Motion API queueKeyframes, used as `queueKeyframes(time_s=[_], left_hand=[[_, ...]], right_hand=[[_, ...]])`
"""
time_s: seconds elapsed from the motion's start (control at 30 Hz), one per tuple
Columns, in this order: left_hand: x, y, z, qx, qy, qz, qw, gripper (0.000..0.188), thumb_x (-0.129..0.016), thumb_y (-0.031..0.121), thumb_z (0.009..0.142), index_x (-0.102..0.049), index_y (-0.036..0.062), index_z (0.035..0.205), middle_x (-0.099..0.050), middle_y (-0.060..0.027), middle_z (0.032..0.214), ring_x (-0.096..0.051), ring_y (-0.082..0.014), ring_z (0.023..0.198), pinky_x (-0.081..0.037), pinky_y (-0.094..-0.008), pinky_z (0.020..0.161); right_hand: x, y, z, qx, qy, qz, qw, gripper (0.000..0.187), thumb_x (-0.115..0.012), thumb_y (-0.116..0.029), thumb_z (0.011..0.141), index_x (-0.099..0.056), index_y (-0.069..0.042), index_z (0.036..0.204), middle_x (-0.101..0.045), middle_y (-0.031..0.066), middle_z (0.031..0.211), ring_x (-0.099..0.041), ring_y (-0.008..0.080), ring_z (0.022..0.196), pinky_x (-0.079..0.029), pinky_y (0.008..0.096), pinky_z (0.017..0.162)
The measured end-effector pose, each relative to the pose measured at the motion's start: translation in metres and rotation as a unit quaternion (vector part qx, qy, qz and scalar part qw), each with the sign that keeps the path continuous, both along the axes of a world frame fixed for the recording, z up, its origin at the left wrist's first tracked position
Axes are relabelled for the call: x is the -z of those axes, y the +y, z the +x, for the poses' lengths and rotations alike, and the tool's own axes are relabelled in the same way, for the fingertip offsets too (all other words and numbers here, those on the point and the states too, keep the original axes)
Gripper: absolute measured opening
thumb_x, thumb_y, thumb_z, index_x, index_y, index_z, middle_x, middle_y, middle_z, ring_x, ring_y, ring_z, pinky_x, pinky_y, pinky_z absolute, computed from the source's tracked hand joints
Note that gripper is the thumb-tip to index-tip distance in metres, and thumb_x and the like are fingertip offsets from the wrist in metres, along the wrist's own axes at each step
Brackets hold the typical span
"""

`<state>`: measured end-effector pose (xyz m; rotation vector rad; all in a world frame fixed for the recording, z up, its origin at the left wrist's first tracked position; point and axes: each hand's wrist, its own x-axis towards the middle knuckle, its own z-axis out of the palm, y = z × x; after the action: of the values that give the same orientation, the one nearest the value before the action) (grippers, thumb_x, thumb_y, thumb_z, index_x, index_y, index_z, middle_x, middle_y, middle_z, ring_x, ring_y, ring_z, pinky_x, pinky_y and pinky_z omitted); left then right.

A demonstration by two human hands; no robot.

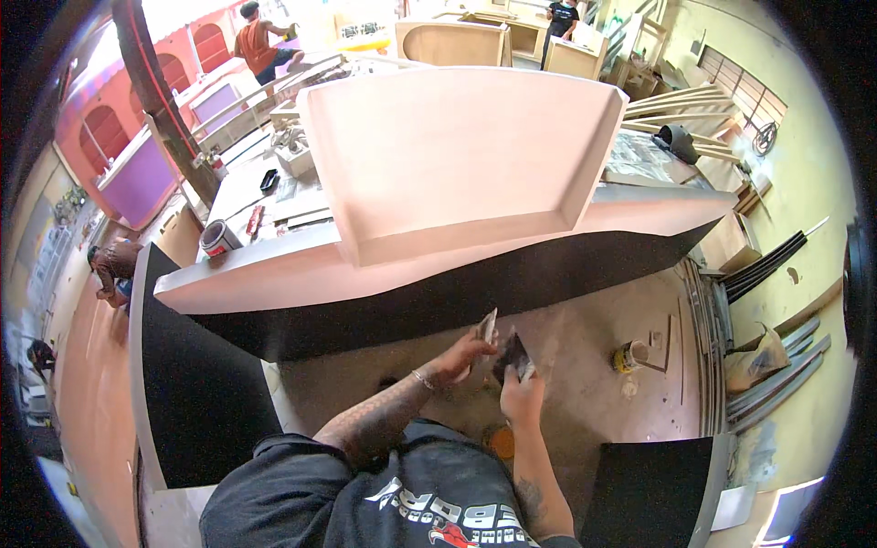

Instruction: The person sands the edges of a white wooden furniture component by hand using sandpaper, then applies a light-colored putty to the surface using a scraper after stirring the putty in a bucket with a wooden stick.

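My left hand point(459, 358) is closed around a small flat putty scraper point(488, 325) with a whitish, smeared blade. Just to its right, my right hand point(523, 399) grips a wider, dark putty scraper point(514, 354), its lower part pale near my fingers. The two blades are close together; whether they touch I cannot tell. Beyond both hands stands a long curved counter point(274, 281) with a pale pinkish upper band and a black lower front. A pale upright panel with raised side edges point(466, 155) rises from its middle.
A can point(219, 239) and a red tool point(254, 219) are on the counter's left side. Another can point(629, 356) and an orange round thing point(501, 443) are on the floor. Black panels point(206, 393) flank me. Metal lengths point(776, 374) lie along the right wall. Several people work farther off.
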<state>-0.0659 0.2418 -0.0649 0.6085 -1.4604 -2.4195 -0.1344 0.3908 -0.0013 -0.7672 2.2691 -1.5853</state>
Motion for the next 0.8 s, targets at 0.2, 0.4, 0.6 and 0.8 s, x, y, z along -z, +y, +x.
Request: queueKeyframes(time_s=[0.2,0.4,0.6,0.8], left_hand=[[-0.012,0.012,-0.012,0.097,0.149,-0.102,0.979,0.064,-0.059,0.007,0.087,-0.035,0.0031,0.146,-0.048,-0.0085,0.142,-0.046,-0.0201,0.132,-0.036,-0.0349,0.11],[0.025,0.022,-0.015,0.068,0.14,0.093,0.983,0.064,-0.057,0.005,0.086,-0.034,0.0012,0.146,-0.048,-0.0093,0.141,-0.048,-0.021,0.129,-0.037,-0.0353,0.11],[0.012,0.027,-0.014,0.096,0.037,-0.079,0.992,0.065,-0.053,0.007,0.086,-0.032,0.0017,0.148,-0.05,-0.0049,0.134,-0.05,-0.014,0.115,-0.041,-0.0299,0.1],[0.026,0.034,-0.012,0.049,0.026,-0.259,0.964,0.067,-0.055,0.016,0.093,-0.026,0.0027,0.152,-0.045,-0.0102,0.145,-0.048,-0.0197,0.123,-0.037,-0.032,0.105]], right_hand=[[0.008,-0.014,0.0,-0.075,-0.056,-0.027,0.995,0.043,-0.05,0.004,0.087,-0.054,0.003,0.13,-0.064,0.018,0.122,-0.06,0.0254,0.117,-0.044,0.0317,0.098],[0.005,-0.013,0.006,-0.08,-0.02,-0.033,0.996,0.044,-0.047,0.007,0.086,-0.054,0.003,0.129,-0.064,0.02,0.122,-0.061,0.0277,0.117,-0.045,0.0325,0.098],[0.024,-0.023,0.009,0.032,0.152,-0.022,0.988,0.046,-0.05,0.007,0.082,-0.056,0.0,0.127,-0.062,0.021,0.121,-0.06,0.0313,0.114,-0.045,0.0354,0.099],[0.037,-0.012,-0.012,-0.044,-0.009,0.011,0.999,0.043,-0.054,0.007,0.083,-0.057,0.001,0.126,-0.062,0.0214,0.12,-0.06,0.0329,0.112,-0.045,0.0368,0.099]])
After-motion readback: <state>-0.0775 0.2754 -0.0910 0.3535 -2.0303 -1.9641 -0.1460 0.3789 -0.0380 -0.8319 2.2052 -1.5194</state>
